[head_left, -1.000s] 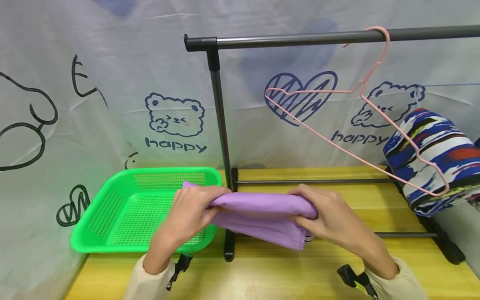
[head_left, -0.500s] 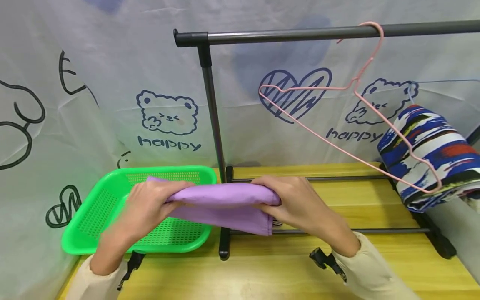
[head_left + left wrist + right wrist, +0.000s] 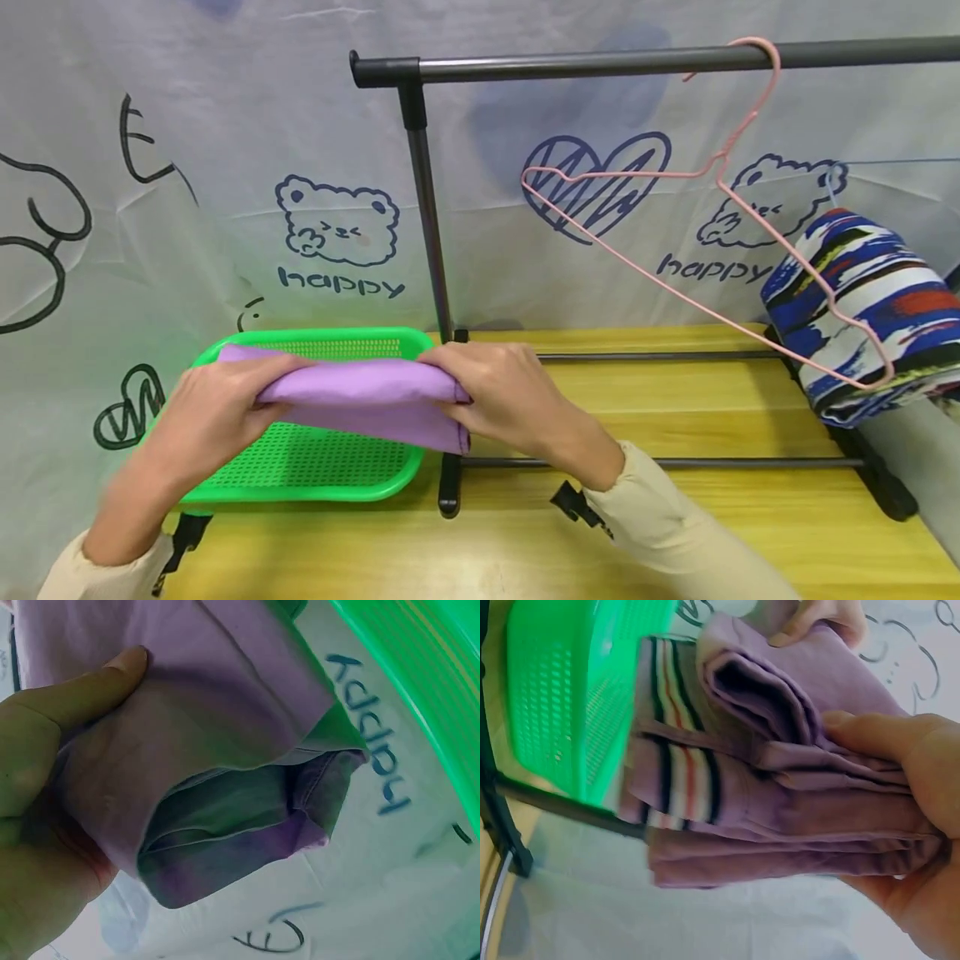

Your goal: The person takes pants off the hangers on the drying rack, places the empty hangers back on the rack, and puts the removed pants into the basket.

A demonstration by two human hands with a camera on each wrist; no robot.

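Both hands hold a folded purple garment [image 3: 360, 383] by its two ends, over the green plastic basket [image 3: 330, 492] in the head view. My left hand [image 3: 217, 408] grips the left end, its thumb lying on the cloth in the left wrist view. At the other end, my right hand [image 3: 498, 400] pinches the layers between thumb and fingers. Several folded layers [image 3: 780, 855] and a striped black, white and red band [image 3: 686, 780] show in the right wrist view. The basket's mesh floor shows below the cloth.
A dark clothes rack [image 3: 427, 208] stands right of the basket, its base on the yellow wood-grain table [image 3: 480, 550]. From its rail hangs a pink hanger [image 3: 637, 271]. Colourful striped cloth [image 3: 870, 308] hangs behind at the right. A printed white sheet [image 3: 202, 108] backs the scene.
Both hands have carried the folded purple garment leftward, from in front of the rack's upright to over the basket. The grip at both ends stays the same.
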